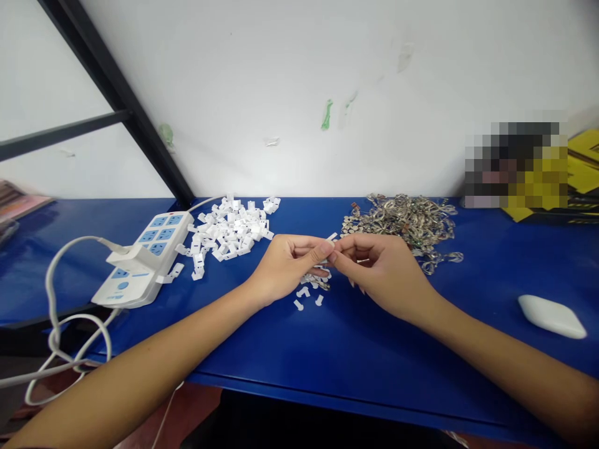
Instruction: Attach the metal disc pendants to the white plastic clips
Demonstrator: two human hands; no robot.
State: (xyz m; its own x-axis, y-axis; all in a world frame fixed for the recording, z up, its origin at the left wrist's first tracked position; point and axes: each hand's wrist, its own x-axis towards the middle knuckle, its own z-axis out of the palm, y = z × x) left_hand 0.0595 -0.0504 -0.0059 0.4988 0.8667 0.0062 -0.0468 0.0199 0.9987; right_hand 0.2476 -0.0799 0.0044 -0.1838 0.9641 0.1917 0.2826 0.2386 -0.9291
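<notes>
My left hand (292, 265) and my right hand (374, 268) meet at their fingertips over the blue table. A small white piece (332, 237) shows at the left fingertips, between thumb and forefinger. The right thumb and forefinger are pinched together against the left ones; what they grip, if anything, is hidden. Under and in front of the hands lie several small white tabs (299, 305). Behind my left hand is a heap of white plastic pieces (234, 227). A pile of metal clips or chains (407, 218) lies behind my right hand.
A white power strip (163, 240) with a plugged-in adapter (135, 257) and looped cable (51, 299) is at the left. A white rounded case (552, 316) rests on the blue table (299, 362) at the right. Yellow and black boxes (583, 178) stand at the back right, by the wall.
</notes>
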